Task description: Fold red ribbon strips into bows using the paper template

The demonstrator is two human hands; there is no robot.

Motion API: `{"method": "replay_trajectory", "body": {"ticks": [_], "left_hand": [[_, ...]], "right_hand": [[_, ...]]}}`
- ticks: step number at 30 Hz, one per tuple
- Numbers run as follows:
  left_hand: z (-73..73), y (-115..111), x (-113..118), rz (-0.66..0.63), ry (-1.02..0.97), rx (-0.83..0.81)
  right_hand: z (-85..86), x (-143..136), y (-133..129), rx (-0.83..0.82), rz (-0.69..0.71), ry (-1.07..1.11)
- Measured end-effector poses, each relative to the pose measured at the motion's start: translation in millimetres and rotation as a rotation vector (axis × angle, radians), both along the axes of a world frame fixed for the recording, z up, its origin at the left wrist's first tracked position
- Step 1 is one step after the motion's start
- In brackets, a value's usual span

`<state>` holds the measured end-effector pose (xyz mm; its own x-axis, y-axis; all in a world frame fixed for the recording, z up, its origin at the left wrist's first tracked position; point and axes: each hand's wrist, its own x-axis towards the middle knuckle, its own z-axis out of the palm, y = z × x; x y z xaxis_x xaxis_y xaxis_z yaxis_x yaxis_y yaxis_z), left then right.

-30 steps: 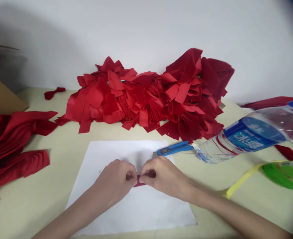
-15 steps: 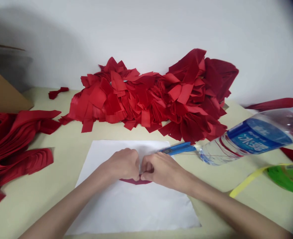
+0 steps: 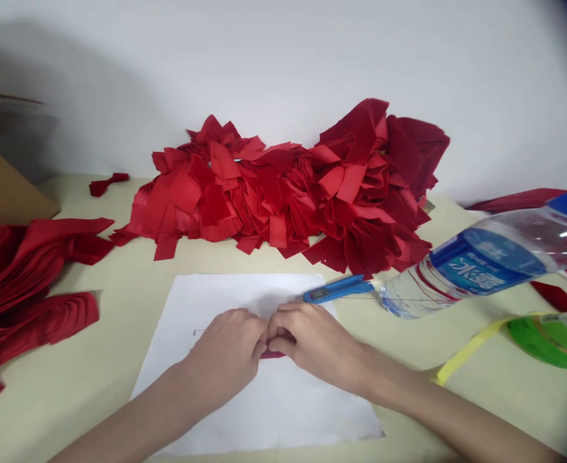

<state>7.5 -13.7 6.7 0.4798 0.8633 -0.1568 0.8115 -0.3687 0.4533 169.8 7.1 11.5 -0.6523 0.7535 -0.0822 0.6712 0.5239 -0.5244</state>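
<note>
A strip of red ribbon [image 3: 274, 354] shows only as a small sliver beneath my fingers. My left hand [image 3: 238, 347] is closed on its left part, with the back of the hand covering most of it. From the other side, my right hand [image 3: 307, 341] pinches the ribbon between thumb and forefinger. The fingertips of both hands meet over a white paper sheet [image 3: 264, 411] lying on the table. Just beyond my right hand lie blue thread snips [image 3: 334, 289], their tip toward a water bottle.
Cut red ribbon pieces [image 3: 283, 199] form a large heap along the wall. Long folded red ribbons [image 3: 18, 283] lie at left, near a cardboard box [image 3: 8, 186]. At right are a tilted water bottle [image 3: 486, 257] with red thread around it and a green tape roll [image 3: 548, 341].
My left hand has turned and slid over the ribbon, hiding more of it. Both hands now press closer together. The whole view has shifted slightly.
</note>
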Motion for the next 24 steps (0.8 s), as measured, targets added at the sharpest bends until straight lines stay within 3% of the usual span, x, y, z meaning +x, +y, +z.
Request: {"method": "replay_trajectory", "body": {"ticks": [5,10,18,21,24], "left_hand": [[-11.3,-13.3,-5.5,-0.026,-0.042,0.13],[-21.8,-22.6,-9.4,-0.103,-0.029,0.25],[-29.4,-24.2,-11.4,-0.036,-0.174,0.28],[-31.4,-25.2,-12.4,-0.037,-0.197,0.283],[-32.8,-26.6,-13.6,-0.035,-0.186,0.271]], "right_hand": [[-0.6,1.5,-3.2,0.061,0.072,-0.031],[-6.6,6.3,-11.8,0.228,0.145,-0.06],[-9.3,9.3,-15.8,0.401,0.256,-0.141],[-9.3,9.2,-14.8,0.388,0.265,-0.172],[-8.8,9.9,-12.5,0.258,0.212,-0.109]]}}
